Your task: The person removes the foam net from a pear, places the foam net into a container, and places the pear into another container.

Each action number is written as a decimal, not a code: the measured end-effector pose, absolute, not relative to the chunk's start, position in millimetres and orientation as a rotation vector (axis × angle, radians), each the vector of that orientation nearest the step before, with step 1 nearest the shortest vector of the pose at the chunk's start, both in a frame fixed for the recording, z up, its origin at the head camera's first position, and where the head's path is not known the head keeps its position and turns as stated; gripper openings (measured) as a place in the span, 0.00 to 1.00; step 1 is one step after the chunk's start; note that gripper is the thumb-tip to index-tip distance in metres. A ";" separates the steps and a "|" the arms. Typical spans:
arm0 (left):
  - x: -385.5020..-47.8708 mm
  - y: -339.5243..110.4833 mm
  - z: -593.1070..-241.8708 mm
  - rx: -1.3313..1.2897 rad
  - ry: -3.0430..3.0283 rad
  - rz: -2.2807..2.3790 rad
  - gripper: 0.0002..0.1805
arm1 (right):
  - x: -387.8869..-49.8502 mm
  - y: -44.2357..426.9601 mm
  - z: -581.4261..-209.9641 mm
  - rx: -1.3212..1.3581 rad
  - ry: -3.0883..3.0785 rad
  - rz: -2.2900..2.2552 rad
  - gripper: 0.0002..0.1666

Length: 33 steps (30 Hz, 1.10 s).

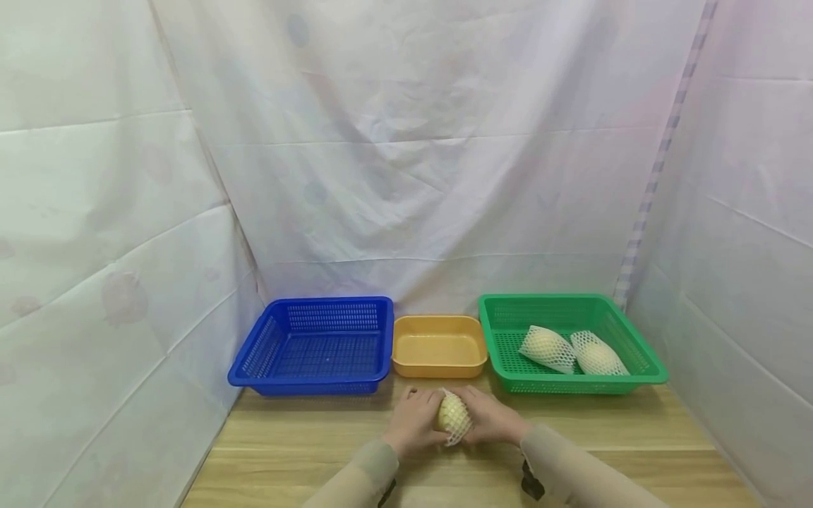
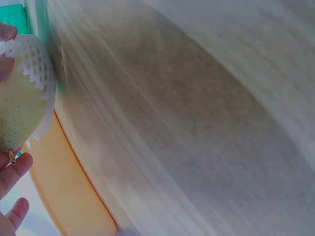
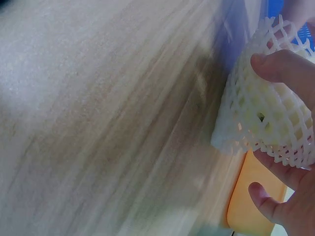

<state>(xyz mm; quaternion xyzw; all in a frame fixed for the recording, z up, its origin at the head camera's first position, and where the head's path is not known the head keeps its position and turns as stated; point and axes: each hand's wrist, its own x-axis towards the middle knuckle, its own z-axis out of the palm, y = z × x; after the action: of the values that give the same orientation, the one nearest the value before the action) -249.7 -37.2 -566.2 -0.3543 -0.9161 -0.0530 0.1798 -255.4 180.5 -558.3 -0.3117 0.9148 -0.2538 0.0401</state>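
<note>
A pale yellow fruit (image 1: 454,416) in a white foam net is held between both hands above the wooden table, in front of the orange tray. My left hand (image 1: 414,422) grips its left side; in the left wrist view the bare, speckled skin of the fruit (image 2: 19,105) and its short stem show, with the net (image 2: 43,73) around the other part. My right hand (image 1: 492,418) grips the netted side, and in the right wrist view the thumb presses on the net (image 3: 246,108).
A blue basket (image 1: 311,386) stands at the left, an orange tray (image 1: 440,370) in the middle. The green basket (image 1: 571,384) at the right holds two netted fruits (image 1: 547,348). White cloth (image 1: 432,176) hangs behind and at both sides.
</note>
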 end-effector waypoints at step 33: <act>-249.7 -42.0 -572.7 -0.962 -2.701 -0.226 0.45 | -257.9 179.7 -559.6 -0.886 2.753 -0.786 0.51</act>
<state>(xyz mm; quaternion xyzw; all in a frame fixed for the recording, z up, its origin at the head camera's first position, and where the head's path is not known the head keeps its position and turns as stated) -249.7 -42.0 -572.7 -0.3316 -0.9308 -0.0781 0.1324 -257.9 179.7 -559.6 -0.2950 0.9162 -0.2615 0.0724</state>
